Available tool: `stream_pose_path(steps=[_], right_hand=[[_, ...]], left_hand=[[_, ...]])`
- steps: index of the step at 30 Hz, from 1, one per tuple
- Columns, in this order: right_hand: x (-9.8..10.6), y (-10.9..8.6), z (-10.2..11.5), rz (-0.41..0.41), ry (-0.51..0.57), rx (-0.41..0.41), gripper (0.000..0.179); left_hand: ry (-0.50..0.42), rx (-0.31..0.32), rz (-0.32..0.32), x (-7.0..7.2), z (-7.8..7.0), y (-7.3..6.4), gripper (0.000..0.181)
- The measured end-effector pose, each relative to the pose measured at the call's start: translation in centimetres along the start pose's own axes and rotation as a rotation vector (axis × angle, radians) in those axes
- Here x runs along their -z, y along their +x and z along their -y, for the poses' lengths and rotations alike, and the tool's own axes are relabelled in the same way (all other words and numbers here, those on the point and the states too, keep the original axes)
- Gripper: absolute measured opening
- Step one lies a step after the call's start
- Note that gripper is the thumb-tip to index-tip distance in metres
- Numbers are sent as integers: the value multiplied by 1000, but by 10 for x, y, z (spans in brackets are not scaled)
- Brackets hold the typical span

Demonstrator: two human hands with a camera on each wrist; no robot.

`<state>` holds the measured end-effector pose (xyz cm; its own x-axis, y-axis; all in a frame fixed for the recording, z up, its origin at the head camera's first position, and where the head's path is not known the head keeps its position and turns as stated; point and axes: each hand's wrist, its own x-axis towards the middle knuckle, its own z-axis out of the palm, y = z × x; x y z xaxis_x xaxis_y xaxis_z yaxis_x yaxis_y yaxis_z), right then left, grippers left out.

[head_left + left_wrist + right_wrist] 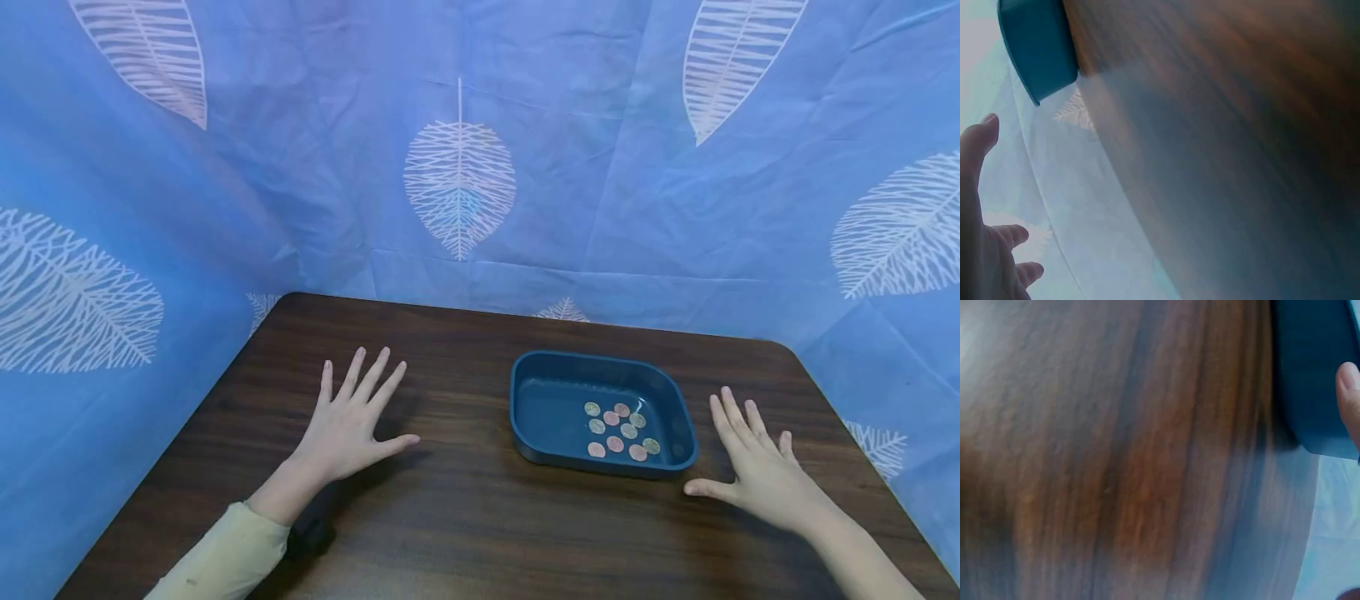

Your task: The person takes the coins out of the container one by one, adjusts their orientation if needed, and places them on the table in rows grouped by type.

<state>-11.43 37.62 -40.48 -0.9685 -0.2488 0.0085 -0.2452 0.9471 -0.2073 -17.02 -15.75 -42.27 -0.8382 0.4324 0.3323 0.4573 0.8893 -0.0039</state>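
Note:
A dark blue rectangular tray (551, 400) with rounded corners sits on the table, right of the middle. Inside it, toward its right half, lie several small round coins (614, 443), some pinkish copper and some dull yellow-green. My left hand (348, 429) is spread over the table to the left of the tray, fingers straight, thumb pointing toward it, holding nothing. Just right of the tray, my right hand (765, 471) is likewise spread and holds nothing, its thumb near the tray's right corner. In the right wrist view the thumb (1349, 384) overlaps the tray's wall (1313, 381).
The dark wood-grain table (450, 525) has rounded far corners. A blue cloth (337, 167) with white leaf prints hangs behind the table and along both sides. A light sleeve (232, 550) covers the left forearm.

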Motion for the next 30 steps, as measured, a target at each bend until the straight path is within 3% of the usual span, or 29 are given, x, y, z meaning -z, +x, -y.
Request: stream_pose_path(steps=[4, 8, 15, 21, 30], right_hand=[[2, 3, 2, -12, 146, 58, 122], [4, 7, 8, 25, 263, 55, 120], [2, 13, 13, 54, 281, 42, 117], [0, 14, 12, 53, 293, 53, 114], [-8, 15, 10, 41, 248, 44, 112]], left_hand=[[-48, -21, -5, 2, -6, 4, 97], [-125, -33, 4, 5, -13, 9, 93], [-272, -71, -12, 10, -28, 22, 88], [-518, -142, -90, 11, -43, 31, 69], [-902, -234, -75, 7, -70, 44, 49]])
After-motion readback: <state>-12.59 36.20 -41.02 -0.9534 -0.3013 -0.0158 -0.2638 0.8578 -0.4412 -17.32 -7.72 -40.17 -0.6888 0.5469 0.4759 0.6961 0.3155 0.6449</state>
